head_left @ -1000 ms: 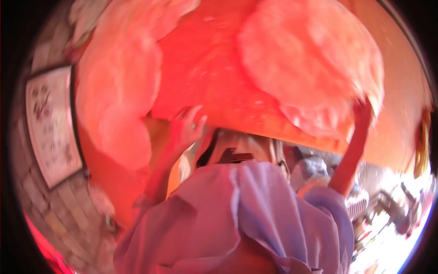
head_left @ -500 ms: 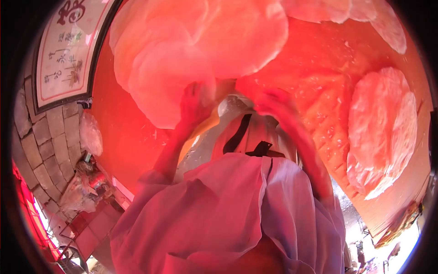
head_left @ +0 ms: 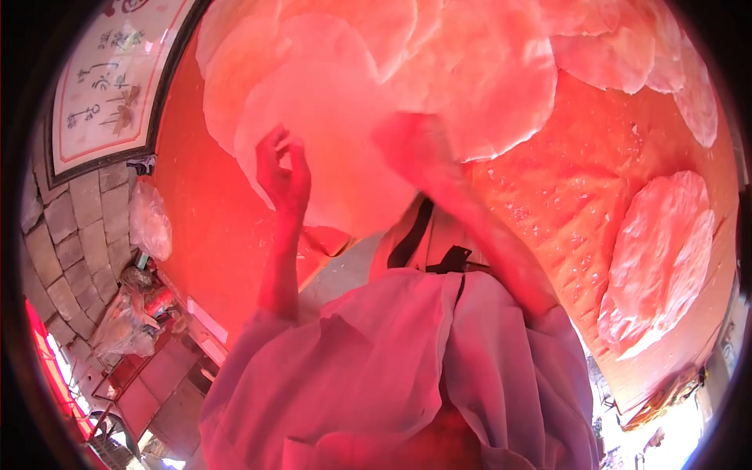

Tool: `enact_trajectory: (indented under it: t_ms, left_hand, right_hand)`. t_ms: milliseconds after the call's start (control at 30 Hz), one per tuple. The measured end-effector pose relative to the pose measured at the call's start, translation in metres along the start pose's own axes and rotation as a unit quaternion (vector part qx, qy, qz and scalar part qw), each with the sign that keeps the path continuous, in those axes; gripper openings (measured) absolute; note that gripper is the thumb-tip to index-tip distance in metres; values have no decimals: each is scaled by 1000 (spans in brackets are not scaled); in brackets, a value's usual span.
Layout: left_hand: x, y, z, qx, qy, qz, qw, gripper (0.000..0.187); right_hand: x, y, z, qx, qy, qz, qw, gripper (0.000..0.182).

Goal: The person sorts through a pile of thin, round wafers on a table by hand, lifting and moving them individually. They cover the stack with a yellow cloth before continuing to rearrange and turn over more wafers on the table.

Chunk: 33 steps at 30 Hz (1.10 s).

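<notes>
Large, thin, round sheets that look like flatbread lie overlapping on an orange cloth (head_left: 211,227). The nearest flatbread sheet (head_left: 337,157) reaches to the front edge, close to my body. Over its left side is my left hand (head_left: 283,172), fingers curved and apart from the thumb, with nothing seen between them. My right hand (head_left: 415,149) is over the right part of that sheet. Motion smears its fingers, so whether it pinches the sheet cannot be made out. Behind it, another flatbread sheet (head_left: 486,86) shows its pale right rim.
A separate stack of flatbread sheets (head_left: 662,258) lies at the right. More sheets (head_left: 607,55) overlap at the far right. On the left, a framed sign with writing (head_left: 102,86) stands by a brick wall (head_left: 86,235), with a plastic bag (head_left: 150,221) hanging below.
The nearest sheet now lies spread flat over the pile, covering the gap before my body. My left hand has moved left and the right hand inward across the sheet. The view has shifted slightly.
</notes>
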State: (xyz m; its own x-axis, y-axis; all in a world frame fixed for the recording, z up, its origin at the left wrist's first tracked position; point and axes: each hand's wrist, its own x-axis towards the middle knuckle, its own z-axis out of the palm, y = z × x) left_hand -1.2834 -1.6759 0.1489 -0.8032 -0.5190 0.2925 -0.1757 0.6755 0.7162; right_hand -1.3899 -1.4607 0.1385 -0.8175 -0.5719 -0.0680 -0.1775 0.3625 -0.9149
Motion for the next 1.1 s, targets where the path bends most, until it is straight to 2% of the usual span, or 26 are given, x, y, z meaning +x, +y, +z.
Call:
enact_trajectory:
  t_ms: [33, 67, 100, 133, 167, 233, 300, 333, 400, 433, 500, 567, 667, 700, 733, 800, 900, 967, 1067, 1100]
  left_hand:
    - [10, 0, -1, -6, 15, 10, 1000, 33]
    - [20, -2, 4, -14, 31, 21, 999, 32]
    - [30, -4, 13, -4, 10, 57, 998, 32]
    - [37, -6, 24, 7, -12, 91, 996, 33]
    - [45, -9, 37, 19, -34, 125, 991, 33]
    - [60, -9, 80, 71, -57, 254, 963, 37]
    - [68, 3, 123, 143, -95, 216, 961, 50]
    - [74, 5, 140, 176, -86, 232, 953, 54]
    - [86, 7, 172, 239, -66, 266, 932, 62]
    - [93, 5, 182, 241, -101, 267, 927, 61]
    - [108, -5, 189, 241, -176, 274, 915, 61]
    - [119, -18, 196, 226, -189, 298, 908, 51]
    - [123, -26, 196, 226, -167, 352, 893, 38]
    - [126, -14, 188, 266, -169, 440, 841, 54]
    - [118, 6, 182, 325, -224, 382, 836, 63]
    - [114, 7, 185, 352, -233, 353, 835, 64]
    - [131, 14, 180, 406, -239, 254, 845, 63]
    - [152, 8, 174, 391, -268, 191, 859, 61]
    - [164, 21, 155, 295, -290, 173, 894, 55]
    - [174, 14, 145, 296, -259, 206, 896, 53]
  right_hand:
    - [-6, 46, -5, 363, 25, 56, 930, 20]
    - [-12, 91, -10, 675, 88, 85, 727, 23]
    - [-23, 91, -57, 526, 98, 33, 844, 20]
    - [-35, 90, -103, 314, 131, -7, 940, 21]
    - [-46, 90, -150, 127, 181, -34, 975, 26]
    - [-67, 107, -188, 113, 287, 154, 939, 23]
    - [-86, 144, -200, 129, 348, 196, 908, 22]
    - [-94, 154, -203, 137, 380, 217, 889, 22]
    - [-104, 136, -195, 116, 364, 160, 910, 19]
    - [-108, 125, -189, 105, 358, 134, 918, 18]
    - [-108, 103, -196, 79, 381, 165, 906, 19]
    - [-119, 92, -216, 61, 417, 126, 898, 20]
    - [-169, 74, -268, 19, 491, 71, 868, 23]
    - [-192, 70, -289, 13, 521, 75, 850, 24]
    - [-217, 66, -308, 14, 556, 92, 826, 25]
    - [-279, 68, -351, 36, 642, 157, 750, 24]
    - [-345, 64, -382, 35, 736, 281, 616, 25]
    - [-432, 130, -403, 27, 752, 267, 602, 39]
    - [-522, 155, -395, -37, 715, 401, 572, 55]
    - [-530, 162, -383, -194, 708, 431, 525, 59]
